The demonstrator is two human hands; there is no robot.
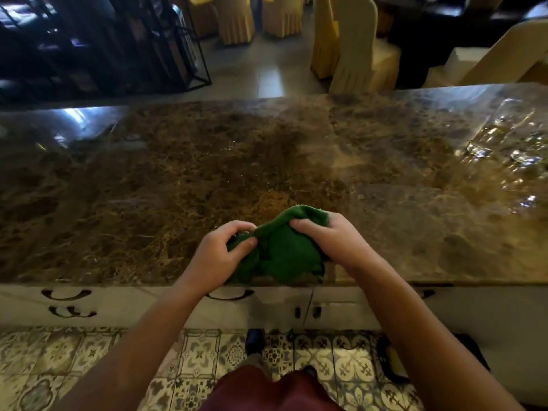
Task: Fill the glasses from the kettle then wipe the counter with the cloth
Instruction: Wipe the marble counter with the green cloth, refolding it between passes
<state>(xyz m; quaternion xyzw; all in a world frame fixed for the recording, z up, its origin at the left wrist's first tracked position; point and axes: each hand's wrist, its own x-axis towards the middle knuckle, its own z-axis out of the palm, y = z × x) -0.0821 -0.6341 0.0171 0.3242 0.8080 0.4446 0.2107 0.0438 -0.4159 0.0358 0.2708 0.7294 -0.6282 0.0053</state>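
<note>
I see the green cloth bunched up at the near edge of the brown marble counter, right in the middle. My left hand has its fingers curled round the left side of the cloth and pinches it. My right hand grips the top right part the same way. Far to the right on the counter stand some clear glasses, all blurry. Behind the counter are chairs with yellow covers. Under me is a patterned tile floor
</note>
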